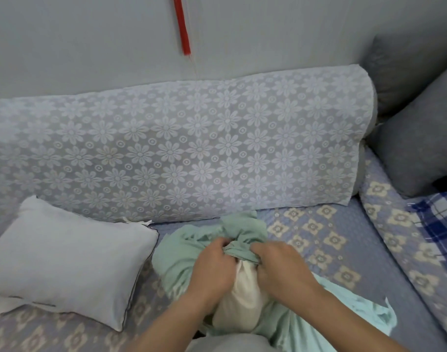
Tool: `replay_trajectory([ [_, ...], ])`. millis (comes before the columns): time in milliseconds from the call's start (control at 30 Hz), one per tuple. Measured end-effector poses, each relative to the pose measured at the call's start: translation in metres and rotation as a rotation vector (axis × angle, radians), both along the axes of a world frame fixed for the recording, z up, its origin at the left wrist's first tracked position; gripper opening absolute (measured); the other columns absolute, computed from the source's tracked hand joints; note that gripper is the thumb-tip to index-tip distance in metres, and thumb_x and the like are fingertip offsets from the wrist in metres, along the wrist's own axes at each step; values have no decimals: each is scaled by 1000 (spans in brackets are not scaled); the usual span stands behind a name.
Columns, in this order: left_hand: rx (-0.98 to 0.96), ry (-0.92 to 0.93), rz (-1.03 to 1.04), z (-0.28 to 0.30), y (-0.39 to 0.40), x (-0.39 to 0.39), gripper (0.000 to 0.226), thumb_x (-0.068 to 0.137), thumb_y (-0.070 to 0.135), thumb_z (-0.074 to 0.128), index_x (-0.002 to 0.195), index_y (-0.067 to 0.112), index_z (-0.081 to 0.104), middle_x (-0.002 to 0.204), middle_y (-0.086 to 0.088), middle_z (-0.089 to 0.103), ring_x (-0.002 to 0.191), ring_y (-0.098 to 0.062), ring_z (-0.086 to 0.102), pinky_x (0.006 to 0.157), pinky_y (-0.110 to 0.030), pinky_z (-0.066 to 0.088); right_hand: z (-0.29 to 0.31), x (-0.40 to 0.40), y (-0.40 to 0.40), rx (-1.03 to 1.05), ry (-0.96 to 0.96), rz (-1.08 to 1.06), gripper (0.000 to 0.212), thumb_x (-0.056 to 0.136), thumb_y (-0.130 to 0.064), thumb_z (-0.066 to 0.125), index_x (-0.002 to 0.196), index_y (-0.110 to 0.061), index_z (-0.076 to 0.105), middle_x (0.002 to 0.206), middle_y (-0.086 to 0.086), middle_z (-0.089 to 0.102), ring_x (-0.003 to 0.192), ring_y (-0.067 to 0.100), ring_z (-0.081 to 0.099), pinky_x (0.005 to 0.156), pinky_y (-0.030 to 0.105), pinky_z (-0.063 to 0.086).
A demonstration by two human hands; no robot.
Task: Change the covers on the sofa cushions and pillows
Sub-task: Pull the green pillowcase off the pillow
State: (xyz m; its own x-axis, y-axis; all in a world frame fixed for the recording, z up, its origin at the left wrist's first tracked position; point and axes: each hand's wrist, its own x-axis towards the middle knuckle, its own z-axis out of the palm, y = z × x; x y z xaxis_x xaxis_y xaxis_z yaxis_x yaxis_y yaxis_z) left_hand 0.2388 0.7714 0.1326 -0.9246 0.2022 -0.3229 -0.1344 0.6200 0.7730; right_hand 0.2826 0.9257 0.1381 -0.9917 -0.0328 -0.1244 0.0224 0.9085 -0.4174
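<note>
Gripping bunched green cover w/ both hands over cream pillow; no legible text.

A plain pale grey wall rises behind the sofa, with a red tassel hanging down it. The sofa seat wears a blue quilted spread with cream flowers, evenly lit by soft light

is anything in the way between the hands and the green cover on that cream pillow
Nothing visible. The left hand and right hand already have a grip on the bunched edge of the green cover, with the cream pillow bare between them. The grey pillow lies apart, off to the left on the sofa.
</note>
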Motion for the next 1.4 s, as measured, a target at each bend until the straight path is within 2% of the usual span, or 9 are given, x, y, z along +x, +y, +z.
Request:
replay_trajectory([
  [133,259,-558,5,4,-13,-7,25,84,8,62,103,2,75,103,-18,74,91,-27,71,84,-41,56,-8,13,13,-148,167,-244,24,68,0,56,76,-23,57,72,-12,52,71,12,46,57,17,31],
  [300,261,-736,-262,9,-19,-7,16,79,2,62,86,4,76,88,-17,71,81,-28,69,76,-39,60,-16,-3,36,-162,2,-426,35,77,-17,69,109,-25,59,102,-8,47,96,13,44,77,25,36],
  [533,280,-482,-6,-6,5,3,76,72,66,68,106,-2,72,104,-24,73,100,-38,71,95,-54,53,-7,32,1,-443,-99,-344,27,85,-54,63,97,-31,58,89,-12,63,83,5,60,68,25,44],
  [633,253,-411,-27,-9,5,9,55,86,60,63,87,6,74,90,-18,75,86,-33,72,82,-46,55,-24,46,-8,-562,-227,-249,55,74,-54,72,121,-46,45,109,-23,62,100,0,59,81,25,48],
  [767,-20,-100,-8,-6,2,7,53,100,50,52,61,15,48,58,3,52,58,-16,51,63,-33,39,-40,51,-5,-316,-130,-159,8,91,-30,57,93,-35,51,91,-14,64,89,16,61,70,28,40],
  [933,-548,163,44,-38,-50,-37,44,102,52,41,96,18,69,104,-7,71,100,-32,65,83,-37,51,-46,67,18,-150,-57,-118,17,79,-20,46,86,-33,54,89,-11,64,84,22,59,66,32,37],
  [1100,-787,133,105,-50,-100,-71,29,89,19,43,103,28,67,114,-3,67,105,-31,63,84,-38,49,-43,73,44,-298,14,-261,32,84,-10,55,72,-39,57,74,-18,63,70,5,57,61,24,44],
  [1267,-659,0,43,-35,-77,-74,30,92,34,45,104,18,67,116,-9,68,105,-33,64,89,-36,51,-31,67,63,-370,-42,-413,13,90,-14,64,83,-23,70,81,-10,70,78,11,65,72,38,54],
  [1400,-371,-28,-191,-28,-25,-33,30,96,30,43,103,16,68,115,-7,72,109,-29,65,94,-36,50,-15,62,75,-53,-265,-256,36,81,-52,64,115,-40,55,129,-7,53,131,23,46,97,26,47],
])
